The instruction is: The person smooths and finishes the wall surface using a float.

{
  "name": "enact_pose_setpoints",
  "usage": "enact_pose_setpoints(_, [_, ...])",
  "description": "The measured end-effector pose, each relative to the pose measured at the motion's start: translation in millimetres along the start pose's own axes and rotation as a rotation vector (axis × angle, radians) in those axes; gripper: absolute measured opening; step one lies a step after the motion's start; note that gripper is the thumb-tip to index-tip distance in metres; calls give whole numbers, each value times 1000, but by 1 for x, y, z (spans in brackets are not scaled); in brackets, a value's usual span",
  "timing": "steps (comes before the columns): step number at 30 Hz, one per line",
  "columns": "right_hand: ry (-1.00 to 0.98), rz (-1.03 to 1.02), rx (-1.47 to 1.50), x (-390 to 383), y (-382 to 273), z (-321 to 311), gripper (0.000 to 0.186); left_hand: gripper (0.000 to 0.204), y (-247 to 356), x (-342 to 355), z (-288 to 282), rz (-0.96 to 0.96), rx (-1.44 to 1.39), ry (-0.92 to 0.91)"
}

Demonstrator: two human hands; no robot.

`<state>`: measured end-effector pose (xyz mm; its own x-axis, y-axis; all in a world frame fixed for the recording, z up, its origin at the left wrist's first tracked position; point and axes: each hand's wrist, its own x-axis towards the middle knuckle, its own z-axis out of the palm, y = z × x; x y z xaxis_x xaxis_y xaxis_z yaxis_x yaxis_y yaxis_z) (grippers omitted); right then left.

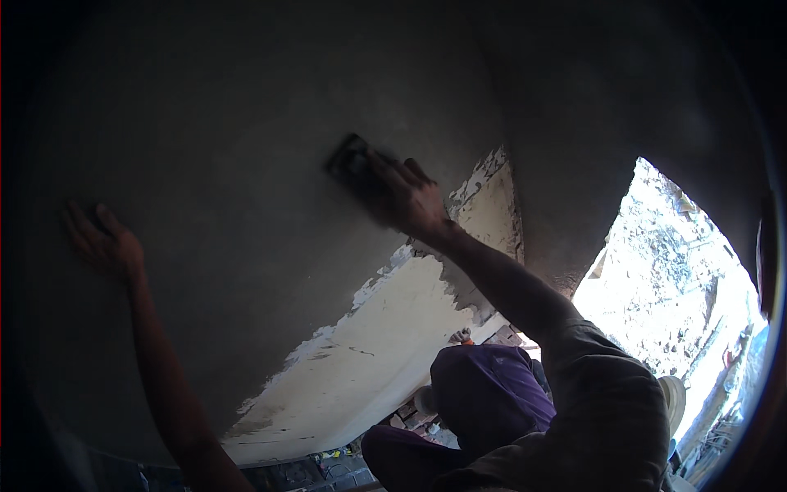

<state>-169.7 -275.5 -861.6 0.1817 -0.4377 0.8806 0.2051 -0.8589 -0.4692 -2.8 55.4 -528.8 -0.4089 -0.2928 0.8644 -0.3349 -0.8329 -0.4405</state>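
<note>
My left hand (102,242) lies open, fingers spread, against the dark grey plastered wall (229,115) at the left. Right of it and higher, my right hand (410,197) grips a dark rectangular hand float (351,160), slightly blurred, on or close to the plaster. Whether the float touches the surface is hard to tell. Below the float, a pale cream band of wall (393,320) shows along the lower edge of the grey plaster, with a ragged white flaky border between them.
My purple-trousered knees (484,385) are at the bottom. A darker wall (590,90) meets the plastered one at right. A bright opening (664,279) at lower right shows rubble outside. A pale round bucket-like object (675,402) sits behind my right arm. Clutter (324,467) lies below the wall.
</note>
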Motion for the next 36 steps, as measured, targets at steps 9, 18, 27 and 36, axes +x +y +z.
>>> enact_pose_setpoints(9, [180, -266, -105, 95, -67, 29, 57, 57, -10, -3, 7, 22, 39, -15])
enact_pose_setpoints(18, [382, 420, -66, 27, 68, -13, 47, 57, -19, -1, 14, 37, -2, -18])
enact_pose_setpoints(27, [204, -136, -86, 50, 35, -1, 53, 56, -25, -7, 18, 78, -14, -26])
enact_pose_setpoints(36, [175, 132, 0, 9, 28, -11, 58, 57, -32, -3, 21, 90, 3, -10])
